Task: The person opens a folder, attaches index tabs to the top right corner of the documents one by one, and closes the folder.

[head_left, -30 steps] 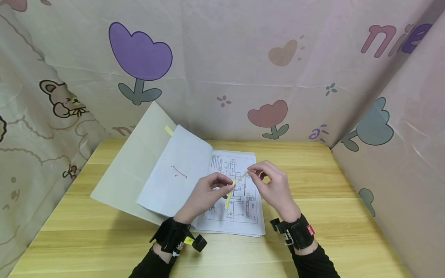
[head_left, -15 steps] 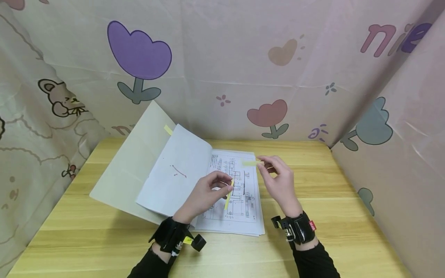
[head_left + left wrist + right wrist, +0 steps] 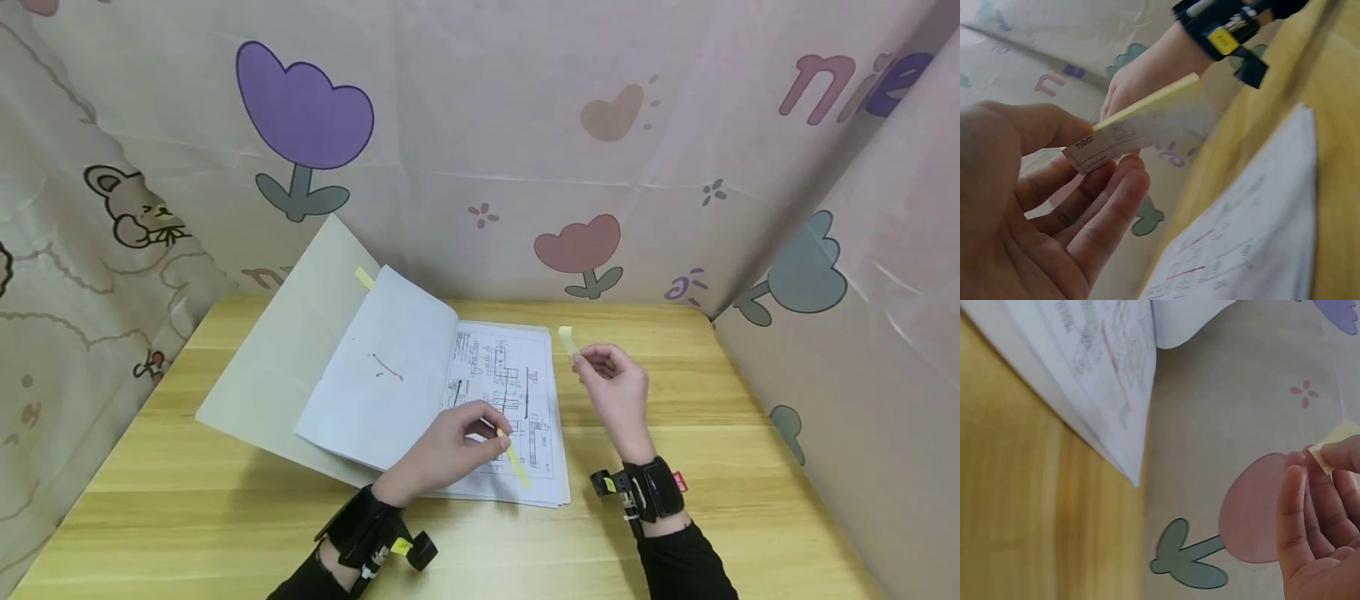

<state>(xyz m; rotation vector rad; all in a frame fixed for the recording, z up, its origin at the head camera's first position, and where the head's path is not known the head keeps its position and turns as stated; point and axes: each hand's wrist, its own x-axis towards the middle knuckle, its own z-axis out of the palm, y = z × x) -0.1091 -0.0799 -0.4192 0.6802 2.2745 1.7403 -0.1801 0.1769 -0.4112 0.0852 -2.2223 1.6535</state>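
A narrow pad of yellow sticky notes [image 3: 517,467] is pinched between the thumb and fingers of my left hand [image 3: 450,450], over the lower part of the booklet's right page. In the left wrist view the pad [image 3: 1141,122] shows a printed backing. My right hand [image 3: 617,396] pinches one yellow sticky note [image 3: 566,337] by its lower end, just right of the booklet. Beneath the left hand lies the open booklet, with a technical drawing on its right page [image 3: 495,358] and red marks on the raised left page [image 3: 375,333].
The booklet's pale cover [image 3: 277,375] leans up at the left, with another yellow sticky note [image 3: 364,278] near its upper edge. The wooden table [image 3: 660,350] meets a printed cloth backdrop [image 3: 465,125] at the back and sides.
My right hand has drawn a sticky note off the pad and moved away to the right. The left hand has lowered a little, and the pad in it has turned.
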